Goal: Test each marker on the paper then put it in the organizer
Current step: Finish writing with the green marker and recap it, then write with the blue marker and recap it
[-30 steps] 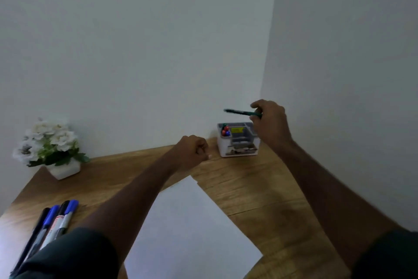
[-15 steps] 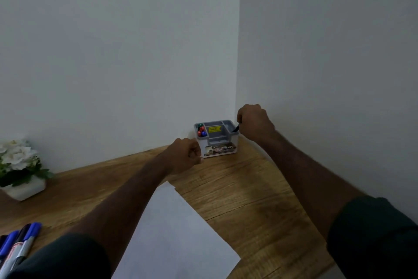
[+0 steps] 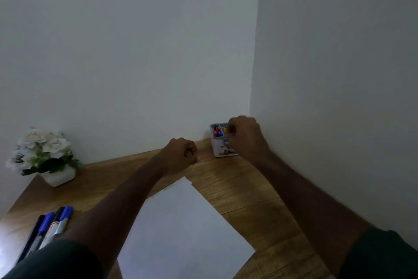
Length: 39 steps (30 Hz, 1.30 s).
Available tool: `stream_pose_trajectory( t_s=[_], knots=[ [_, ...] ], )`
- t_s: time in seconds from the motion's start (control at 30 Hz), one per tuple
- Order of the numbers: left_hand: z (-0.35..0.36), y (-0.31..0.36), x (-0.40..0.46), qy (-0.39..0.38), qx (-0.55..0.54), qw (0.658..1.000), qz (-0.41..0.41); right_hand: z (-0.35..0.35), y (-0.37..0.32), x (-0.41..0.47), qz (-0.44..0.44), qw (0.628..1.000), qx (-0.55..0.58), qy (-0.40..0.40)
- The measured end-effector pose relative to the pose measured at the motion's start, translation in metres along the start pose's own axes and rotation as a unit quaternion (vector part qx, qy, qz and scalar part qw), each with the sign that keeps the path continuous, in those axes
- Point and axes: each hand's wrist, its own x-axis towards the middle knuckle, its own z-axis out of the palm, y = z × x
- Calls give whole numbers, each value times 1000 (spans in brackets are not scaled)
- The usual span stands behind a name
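Observation:
The small white and grey organizer (image 3: 217, 149) stands in the far corner of the desk, with green, red and blue marker caps (image 3: 217, 130) showing in its left compartment. My right hand (image 3: 245, 137) hangs in front of the organizer's right part, fingers curled, and no marker shows in it. Over the desk left of the organizer, my left hand (image 3: 181, 154) is a closed fist holding nothing. The white paper (image 3: 183, 231) lies near me between my forearms. Several blue and black markers (image 3: 48, 229) lie at the near left, partly hidden by my sleeve.
A white pot of white flowers (image 3: 45, 156) stands at the back left of the wooden desk (image 3: 244, 188). White walls meet in a corner right behind the organizer, with the right wall close along my right arm.
A second ago my right hand held a green marker above the organizer; it lowered it into the right side, and now no marker shows in the hand. The left fist stayed put.

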Motion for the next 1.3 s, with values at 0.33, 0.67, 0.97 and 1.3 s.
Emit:
stream_pose_trajectory(
  t_s=[0.33, 0.67, 0.97, 1.3],
  knots=[
    [-62, -72, -136, 58, 42, 993, -99, 90, -146, -75, -143, 967, 119, -171],
    [-103, -146, -265, 163, 50, 958, -233, 140, -265, -125, -161, 928, 173, -289],
    [-99, -162, -282, 158, 51, 960, -226, 147, -282, -135, -159, 922, 155, -316],
    [-90, -163, -273, 164, 22, 961, -223, 147, -299, -124, -61, 952, 42, -297]
  ],
)
